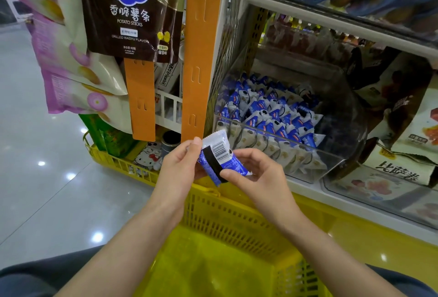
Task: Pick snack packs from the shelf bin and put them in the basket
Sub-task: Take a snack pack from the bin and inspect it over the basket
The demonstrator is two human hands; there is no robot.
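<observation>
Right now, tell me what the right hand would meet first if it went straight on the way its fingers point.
The right hand points left, its grip on the snack pack. Straight on, past the pack, it would first meet the left hand, which holds the pack's other side. Both look about level in depth, so contact seems likely.

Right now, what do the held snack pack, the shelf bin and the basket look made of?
Snack pack: thin glossy plastic film, likely; crimped end seal, printed barcode.
Shelf bin: clear rigid plastic, perhaps acrylic; packs show through its wall, and the rim glints.
Basket: yellow moulded plastic, slight sheen; slotted lattice walls.
</observation>
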